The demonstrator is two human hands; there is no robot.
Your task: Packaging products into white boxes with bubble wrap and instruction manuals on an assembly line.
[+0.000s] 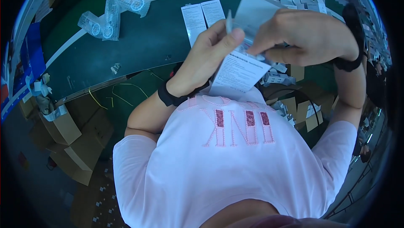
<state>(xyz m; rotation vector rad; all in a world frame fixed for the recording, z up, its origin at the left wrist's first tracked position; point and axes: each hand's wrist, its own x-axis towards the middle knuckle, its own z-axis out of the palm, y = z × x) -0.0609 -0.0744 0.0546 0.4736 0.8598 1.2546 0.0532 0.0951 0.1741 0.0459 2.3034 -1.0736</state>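
Observation:
Close to my chest, a small white carton [239, 73] with printed text on its side is tilted, its top flap [256, 11] raised. My left hand [207, 53] is closed around the carton's left side, with the thumb by the opening. Over the mouth of the carton is my right hand [301, 36], its fingers bent and pressed together at the opening. Whatever those fingertips hold, if anything, is mostly hidden; something pale shows beneath them. Just beyond my left hand, two similar white cartons [193, 19] lie side by side on the green table.
Several bubble-wrapped round items [111, 19] rest at the table's far left. White boxes [303, 1] are piled at the far right. Brown cardboard boxes [63, 127] stand below the table's left end, and an open brown box [301, 112] with pale pieces is at my right.

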